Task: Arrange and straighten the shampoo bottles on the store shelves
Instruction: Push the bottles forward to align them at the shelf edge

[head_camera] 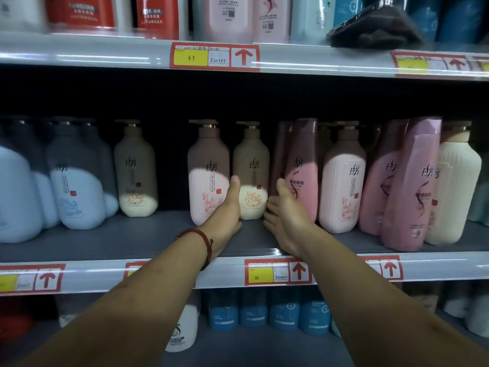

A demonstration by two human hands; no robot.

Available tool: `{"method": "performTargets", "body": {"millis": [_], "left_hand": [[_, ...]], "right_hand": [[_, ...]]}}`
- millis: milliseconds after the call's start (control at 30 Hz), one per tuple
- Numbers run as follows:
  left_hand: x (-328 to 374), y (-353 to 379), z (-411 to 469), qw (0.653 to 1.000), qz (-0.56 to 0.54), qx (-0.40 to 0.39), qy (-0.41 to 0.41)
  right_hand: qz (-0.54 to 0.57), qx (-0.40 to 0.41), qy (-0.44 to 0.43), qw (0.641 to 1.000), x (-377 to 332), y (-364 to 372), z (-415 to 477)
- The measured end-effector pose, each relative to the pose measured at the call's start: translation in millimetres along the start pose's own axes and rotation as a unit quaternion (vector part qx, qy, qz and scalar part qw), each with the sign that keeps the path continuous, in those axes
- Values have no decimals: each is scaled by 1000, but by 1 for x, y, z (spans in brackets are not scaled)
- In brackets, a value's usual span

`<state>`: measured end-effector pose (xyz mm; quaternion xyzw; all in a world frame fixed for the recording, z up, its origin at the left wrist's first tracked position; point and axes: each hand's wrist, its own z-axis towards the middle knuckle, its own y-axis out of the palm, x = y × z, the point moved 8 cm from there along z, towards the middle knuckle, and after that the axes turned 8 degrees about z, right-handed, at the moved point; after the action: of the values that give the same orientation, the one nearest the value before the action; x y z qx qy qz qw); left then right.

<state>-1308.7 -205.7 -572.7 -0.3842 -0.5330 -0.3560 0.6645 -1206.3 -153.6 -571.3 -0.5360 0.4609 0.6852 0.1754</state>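
Middle shelf (132,242): carried a row of upright pump bottles, pale blue ones well to the left of the cream bottle (251,186) and pink ones to its right.
Bottle contents: could not be told through the opaque walls.
Cream bottle: stood upright, with a pink pump bottle (207,181) just to its left.
Left hand (227,205): lay flat along the cream bottle's left side with the thumb straight and the fingers hidden in the gap.
Right hand (285,215): was spread, its fingertips (267,209) touching the cream bottle's lower right side.
Hands: were apart, with the cream bottle between them.
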Motion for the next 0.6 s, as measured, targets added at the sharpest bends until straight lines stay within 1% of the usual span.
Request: {"method": "performTargets", "body": {"millis": [100,267,333,400,500,600], "left_hand": [[0,-3,-4,1000,0,10,1],[-10,-17,-7,994,81,69,7],[-7,-22,-12,985,134,104,25],[1,-22,-21,967,207,131,67],[14,-22,-34,939,269,182,109],[14,-24,-33,934,268,204,122]], "right_hand": [[-31,14,-12,999,1,-3,1],[-123,37,-59,990,5,-11,16],[-124,42,-73,989,3,-14,16],[-157,56,-90,982,-1,-14,9],[-269,85,-150,948,-7,-13,-1],[-330,124,-214,911,-14,-13,-10]]}}
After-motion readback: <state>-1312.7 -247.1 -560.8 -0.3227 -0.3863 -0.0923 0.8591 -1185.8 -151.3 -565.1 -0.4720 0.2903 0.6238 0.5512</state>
